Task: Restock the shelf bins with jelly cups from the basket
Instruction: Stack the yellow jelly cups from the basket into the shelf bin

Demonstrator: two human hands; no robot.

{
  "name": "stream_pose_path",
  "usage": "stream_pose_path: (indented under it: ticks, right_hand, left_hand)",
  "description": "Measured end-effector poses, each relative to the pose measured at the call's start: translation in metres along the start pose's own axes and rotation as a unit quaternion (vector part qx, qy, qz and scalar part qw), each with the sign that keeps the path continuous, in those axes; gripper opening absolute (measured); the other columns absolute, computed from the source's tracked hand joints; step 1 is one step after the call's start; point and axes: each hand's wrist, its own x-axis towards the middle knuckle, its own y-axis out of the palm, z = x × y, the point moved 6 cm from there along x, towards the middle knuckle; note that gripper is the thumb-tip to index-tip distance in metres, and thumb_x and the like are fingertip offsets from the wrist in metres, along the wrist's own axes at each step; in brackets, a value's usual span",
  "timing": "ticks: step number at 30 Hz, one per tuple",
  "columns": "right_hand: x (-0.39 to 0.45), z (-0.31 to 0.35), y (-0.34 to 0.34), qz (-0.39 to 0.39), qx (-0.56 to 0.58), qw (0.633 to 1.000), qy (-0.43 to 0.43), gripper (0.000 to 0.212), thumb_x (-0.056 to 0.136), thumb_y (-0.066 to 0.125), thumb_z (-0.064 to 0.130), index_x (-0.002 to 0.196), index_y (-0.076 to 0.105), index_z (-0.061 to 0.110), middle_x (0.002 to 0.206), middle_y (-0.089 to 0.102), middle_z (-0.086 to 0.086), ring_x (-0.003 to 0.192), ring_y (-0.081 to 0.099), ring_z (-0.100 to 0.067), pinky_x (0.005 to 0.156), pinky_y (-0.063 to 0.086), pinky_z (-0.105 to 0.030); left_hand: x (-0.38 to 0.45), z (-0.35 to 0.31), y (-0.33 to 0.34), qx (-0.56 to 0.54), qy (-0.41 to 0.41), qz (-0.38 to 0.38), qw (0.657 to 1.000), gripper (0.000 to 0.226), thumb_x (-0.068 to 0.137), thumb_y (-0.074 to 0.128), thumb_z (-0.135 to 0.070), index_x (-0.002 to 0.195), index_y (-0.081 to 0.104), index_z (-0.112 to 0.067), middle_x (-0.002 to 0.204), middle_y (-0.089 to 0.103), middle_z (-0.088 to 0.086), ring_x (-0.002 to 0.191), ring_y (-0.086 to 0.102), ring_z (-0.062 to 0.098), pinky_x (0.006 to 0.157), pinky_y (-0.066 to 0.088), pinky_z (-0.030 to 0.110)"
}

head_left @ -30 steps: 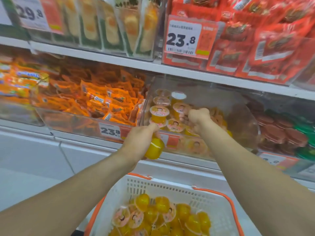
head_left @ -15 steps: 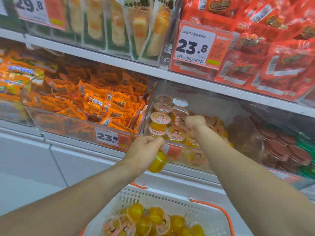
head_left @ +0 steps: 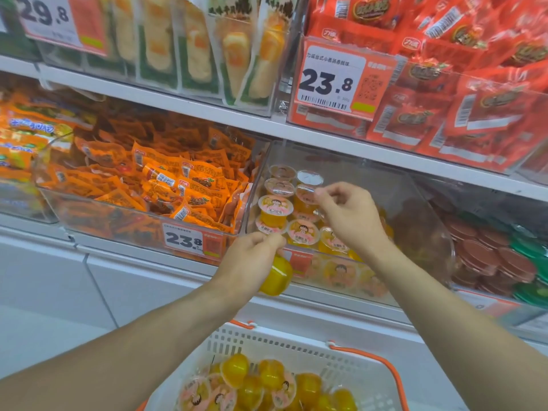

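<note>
White steel shelf (head_left: 189, 106) tiers carry clear plastic bins; one bin (head_left: 415, 209) holds round, foil-lidded jelly cups (head_left: 275, 209), perhaps a dozen, though glare hides some. Below, a white perforated basket (head_left: 296, 348) with orange handles holds more glossy yellow cups. The left hand (head_left: 252, 262) grips one yellow jelly cup (head_left: 277, 277) at the bin's front; the right hand (head_left: 350, 215) pinches a cup lid (head_left: 307, 192) inside.

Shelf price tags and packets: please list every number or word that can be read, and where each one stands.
"29.8": price tag on the upper shelf, left.
"23.8": price tag on the red packet bin, upper right.
"23.8": price tag on the orange packet bin.
Small print on the tags, the packets and the jelly cup lids: too small or blurred to read.
</note>
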Motion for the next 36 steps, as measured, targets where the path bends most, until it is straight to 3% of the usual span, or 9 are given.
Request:
stream_pose_path:
  ticks: [3, 6, 8, 12, 19, 23, 28, 33, 36]
  right_hand:
    - [-0.054, 0.021, 0.008, 0.152, 0.025, 0.987, -0.042, 0.024, 0.093, 0.061, 0.048, 0.088, 0.066, 0.025, 0.065, 0.064, 0.006, 0.053, 0.056, -0.010, 0.051, 0.047, -0.028]
    - [-0.081, 0.018, 0.016, 0.237, -0.005, 0.971, -0.037, 0.040, 0.080, 0.067, 0.062, 0.107, 0.062, 0.033, 0.088, 0.065, 0.004, 0.064, 0.067, -0.022, 0.059, 0.055, -0.042]
    - [-0.084, 0.013, 0.016, 0.230, -0.004, 0.973, -0.020, 0.037, 0.081, 0.074, 0.049, 0.109, 0.063, 0.027, 0.093, 0.066, 0.004, 0.064, 0.070, -0.022, 0.062, 0.059, -0.045]
    - [-0.075, -0.003, 0.012, 0.191, 0.174, 0.959, 0.114, 0.002, 0.091, 0.066, 0.011, 0.092, 0.068, 0.011, 0.086, 0.068, -0.013, 0.063, 0.066, -0.030, 0.065, 0.060, -0.047]
    - [-0.078, -0.002, 0.008, 0.176, 0.228, 0.942, 0.174, 0.028, 0.088, 0.073, 0.014, 0.103, 0.058, -0.006, 0.081, 0.072, -0.024, 0.069, 0.072, -0.033, 0.062, 0.062, -0.037]
    - [-0.076, -0.001, 0.006, 0.175, 0.278, 0.925, 0.192, 0.024, 0.089, 0.068, 0.000, 0.106, 0.053, -0.007, 0.078, 0.070, -0.028, 0.062, 0.071, -0.029, 0.055, 0.060, -0.031]
    - [-0.044, -0.013, -0.004, 0.077, 0.315, 0.920, 0.221, 0.005, 0.092, 0.061, -0.006, 0.094, 0.057, -0.004, 0.070, 0.068, -0.017, 0.060, 0.070, -0.020, 0.053, 0.056, -0.024]
    - [-0.007, -0.050, 0.003, 0.025, 0.277, 0.919, 0.279, 0.005, 0.093, 0.060, -0.006, 0.089, 0.060, -0.008, 0.071, 0.066, -0.019, 0.057, 0.067, -0.021, 0.056, 0.060, -0.025]
    - [0.001, -0.069, 0.015, 0.075, 0.251, 0.911, 0.318, 0.006, 0.093, 0.060, -0.006, 0.089, 0.061, -0.011, 0.075, 0.067, -0.021, 0.059, 0.069, -0.021, 0.056, 0.060, -0.026]
  left_hand:
    - [-0.001, 0.002, 0.005, -0.042, -0.026, 0.023, 0.999, 0.040, 0.082, 0.061, -0.055, 0.097, 0.068, -0.018, 0.080, 0.065, 0.005, 0.067, 0.058, 0.023, 0.056, 0.040, 0.030]
    - [-0.003, 0.002, 0.016, -0.103, -0.029, 0.066, 0.992, 0.047, 0.092, 0.059, -0.054, 0.100, 0.065, -0.008, 0.069, 0.060, 0.009, 0.057, 0.051, 0.023, 0.051, 0.036, 0.030]
    - [-0.009, -0.002, 0.020, -0.135, -0.026, 0.090, 0.986, 0.041, 0.099, 0.052, -0.046, 0.087, 0.059, -0.008, 0.060, 0.057, 0.006, 0.049, 0.048, 0.020, 0.050, 0.039, 0.029]
    - [-0.014, -0.007, 0.018, -0.210, -0.028, 0.099, 0.972, 0.029, 0.101, 0.053, -0.028, 0.108, 0.053, 0.000, 0.090, 0.070, 0.016, 0.065, 0.069, 0.023, 0.049, 0.054, 0.034]
    - [-0.013, -0.013, 0.011, -0.283, 0.005, 0.039, 0.958, 0.010, 0.097, 0.058, -0.006, 0.092, 0.049, -0.007, 0.112, 0.068, 0.027, 0.099, 0.071, 0.036, 0.072, 0.063, 0.040]
    - [-0.013, -0.014, 0.014, -0.244, 0.025, 0.030, 0.969, 0.011, 0.097, 0.059, -0.011, 0.094, 0.050, -0.006, 0.108, 0.071, 0.023, 0.093, 0.073, 0.033, 0.077, 0.063, 0.040]
    - [-0.015, -0.018, 0.009, -0.128, 0.067, 0.005, 0.990, 0.008, 0.096, 0.060, -0.011, 0.101, 0.055, -0.014, 0.110, 0.065, 0.010, 0.095, 0.072, 0.028, 0.082, 0.060, 0.047]
    - [-0.016, -0.012, 0.004, 0.085, 0.129, -0.010, 0.988, 0.020, 0.092, 0.063, -0.016, 0.098, 0.055, -0.033, 0.086, 0.068, 0.009, 0.080, 0.064, 0.045, 0.076, 0.054, 0.052]
    - [-0.014, -0.009, 0.004, 0.122, 0.166, 0.000, 0.979, 0.020, 0.094, 0.058, -0.014, 0.097, 0.053, -0.034, 0.084, 0.065, 0.001, 0.066, 0.063, 0.014, 0.062, 0.051, 0.034]
